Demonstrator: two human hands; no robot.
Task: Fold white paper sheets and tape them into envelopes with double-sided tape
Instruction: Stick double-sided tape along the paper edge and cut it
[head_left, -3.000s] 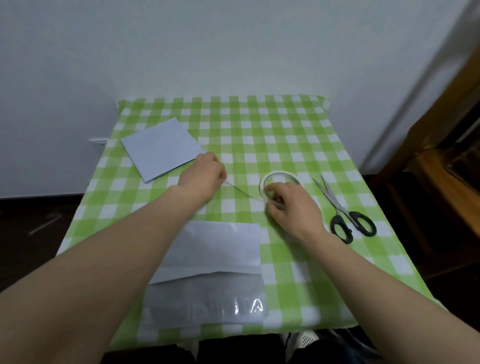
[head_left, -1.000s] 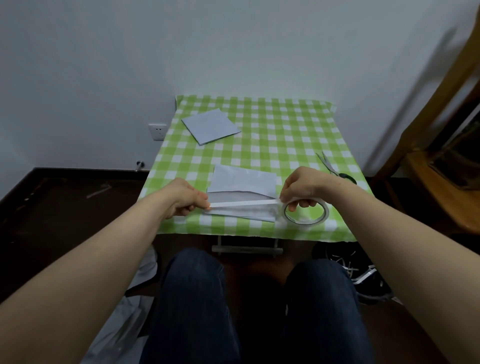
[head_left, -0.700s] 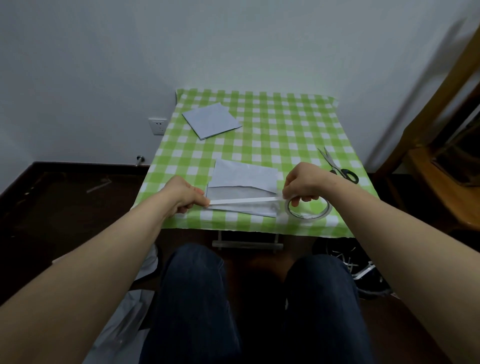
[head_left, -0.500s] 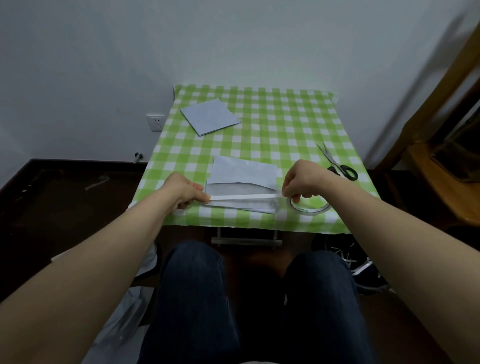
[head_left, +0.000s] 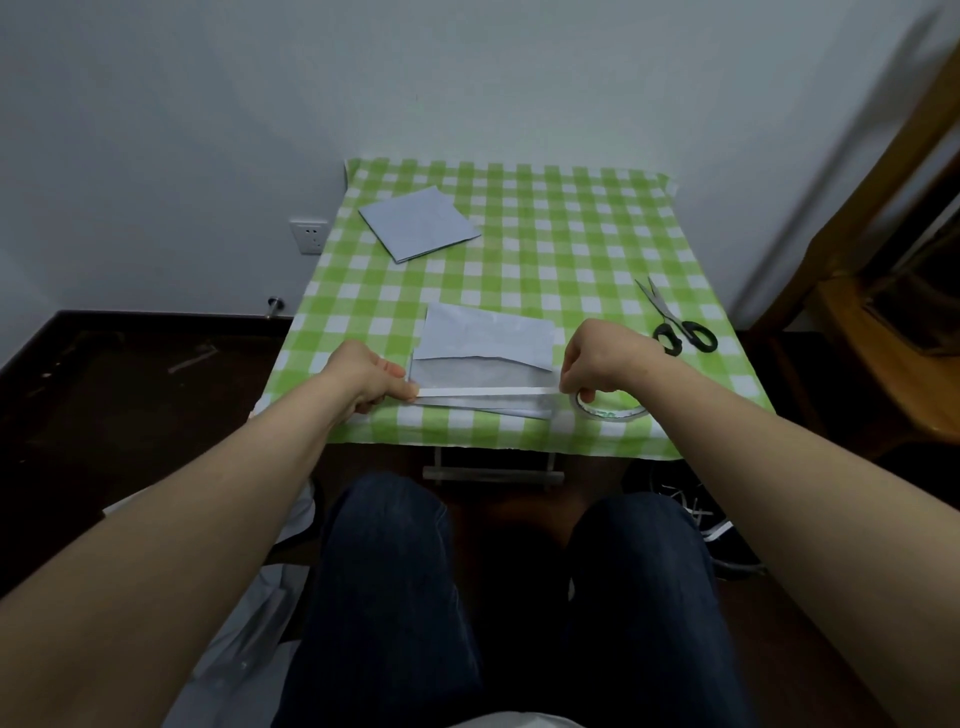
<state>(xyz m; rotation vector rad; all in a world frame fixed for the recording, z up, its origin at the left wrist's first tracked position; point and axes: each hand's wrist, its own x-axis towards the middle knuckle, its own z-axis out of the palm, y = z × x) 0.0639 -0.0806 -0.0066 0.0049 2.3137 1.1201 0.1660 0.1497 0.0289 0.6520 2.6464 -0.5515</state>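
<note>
Over the folded white paper sheet (head_left: 485, 338), the left grip (head_left: 366, 376) pinches a stretched white tape strip (head_left: 488, 391); the right grip (head_left: 597, 358) grasps its clear tape roll (head_left: 615, 414).

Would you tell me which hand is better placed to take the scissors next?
Probably the right hand: the scissors lie to its right, while the left hand pinches the free end of the tape strip.

We see the half-folded white paper sheet (head_left: 483, 340) at the near edge of the green-checked cloth worktop (head_left: 571, 249). The thin white tape strip (head_left: 483, 391) spans it, left grip (head_left: 371, 376) at one end, right grip (head_left: 602, 358) at the other, on the clear round tape roll (head_left: 615, 412). Black-handled metal scissors (head_left: 675, 325) lie behind the roll; folded square white paper (head_left: 418, 223) far left.
</note>
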